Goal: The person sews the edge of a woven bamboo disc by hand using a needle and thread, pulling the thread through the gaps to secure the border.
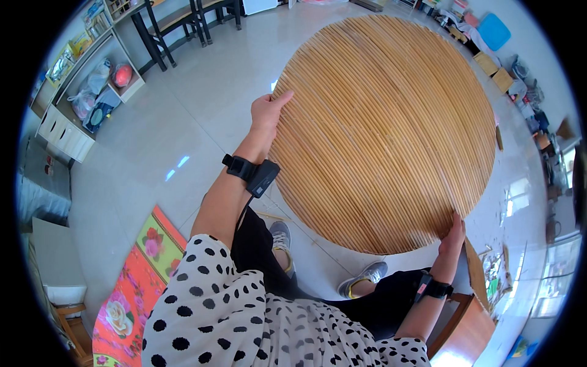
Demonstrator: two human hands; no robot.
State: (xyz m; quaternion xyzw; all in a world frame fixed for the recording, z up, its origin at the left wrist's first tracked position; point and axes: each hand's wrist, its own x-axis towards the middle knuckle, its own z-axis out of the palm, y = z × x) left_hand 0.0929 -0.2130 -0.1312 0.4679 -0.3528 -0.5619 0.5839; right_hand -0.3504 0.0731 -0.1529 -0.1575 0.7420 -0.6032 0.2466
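A large round mat [385,134] made of thin parallel tan sticks, bamboo-like, fills the upper right middle. My left hand [267,112] grips its left edge, the thumb lying over the top face and the other fingers out of sight beneath. At the near right edge my right hand [453,234] holds the rim, its fingers mostly hidden below the mat. The mat is raised off the floor in front of my legs. Both my forearms carry a black strapped device.
Pale glossy tiles [202,104] cover the floor. A red floral cloth [131,293] lies at lower left, a wooden box [465,330] beside my right arm. Shelves with bags [98,92] stand at far left, dark chairs [174,24] behind. Clutter [520,79] lines the right wall.
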